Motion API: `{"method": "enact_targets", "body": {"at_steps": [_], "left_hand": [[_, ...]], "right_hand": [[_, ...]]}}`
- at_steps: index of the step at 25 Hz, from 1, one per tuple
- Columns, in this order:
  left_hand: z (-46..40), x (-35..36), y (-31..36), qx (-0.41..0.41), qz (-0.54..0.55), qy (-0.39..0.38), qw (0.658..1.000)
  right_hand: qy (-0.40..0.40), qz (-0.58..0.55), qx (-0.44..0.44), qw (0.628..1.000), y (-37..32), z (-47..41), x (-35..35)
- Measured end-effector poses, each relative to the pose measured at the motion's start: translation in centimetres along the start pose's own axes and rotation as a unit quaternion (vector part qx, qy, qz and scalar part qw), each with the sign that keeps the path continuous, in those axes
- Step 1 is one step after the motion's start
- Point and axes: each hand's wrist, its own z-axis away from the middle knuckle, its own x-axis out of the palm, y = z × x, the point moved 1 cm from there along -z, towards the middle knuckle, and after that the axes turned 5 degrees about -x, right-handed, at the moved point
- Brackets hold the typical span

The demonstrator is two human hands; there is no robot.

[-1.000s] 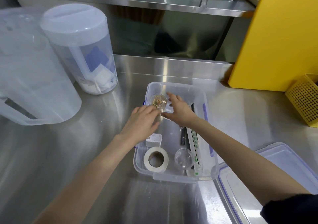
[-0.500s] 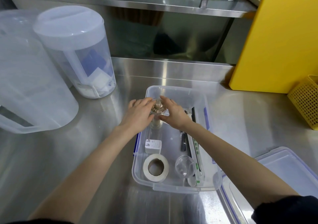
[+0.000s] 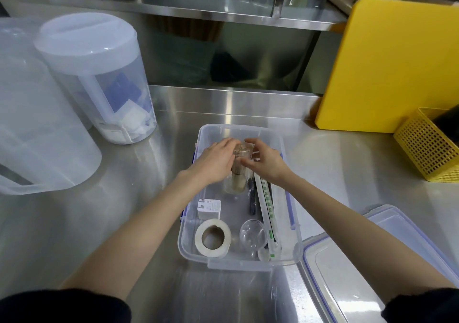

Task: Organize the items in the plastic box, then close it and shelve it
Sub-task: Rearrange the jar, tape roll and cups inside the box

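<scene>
The clear plastic box [image 3: 250, 264] stands open on the steel counter, blue latches on its long sides. Inside lie a white tape roll [image 3: 213, 237], a white charger [image 3: 209, 209], a small clear cup [image 3: 252, 233], a black pen [image 3: 251, 199], wrapped straws [image 3: 268, 213] and an upright clear jar [image 3: 239, 171]. Its blue-edged lid [image 3: 347, 273] lies just beside, to the right.

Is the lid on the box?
No, the lid lies flat on the counter to the right of the open box.
</scene>
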Motion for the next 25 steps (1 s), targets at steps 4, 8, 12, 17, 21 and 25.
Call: {"method": "enact_targets", "body": {"at_steps": [4, 8, 12, 17, 21, 25], "left_hand": [[-0.1, 1.5, -0.3, -0.021, 0.039, -0.031, 0.999], [0.4, 2.4, -0.6, -0.047, 0.051, -0.050, 0.996], [0.4, 3.5, -1.2, -0.085, 0.068, -0.062, 0.992], [0.8, 4.8, -1.3, -0.099, 0.049, -0.089, 0.990], [1.0, 5.5, -1.1, -0.102, 0.048, -0.108, 0.988], [1.1, 5.3, -1.0, -0.100, 0.038, -0.124, 0.986]], "right_hand": [[-0.043, -0.017, 0.052, 0.998, 1.0, 0.3, 0.6], [-0.077, -0.031, 0.093, 0.992, 1.7, 0.3, 1.6], [-0.097, -0.015, 0.111, 0.989, 2.2, 0.2, 2.7], [-0.112, 0.001, 0.137, 0.984, 2.7, 0.8, 3.9], [-0.116, 0.021, 0.147, 0.982, 3.1, 1.0, 4.3], [-0.111, 0.018, 0.147, 0.983, 3.2, 1.1, 4.3]]}}
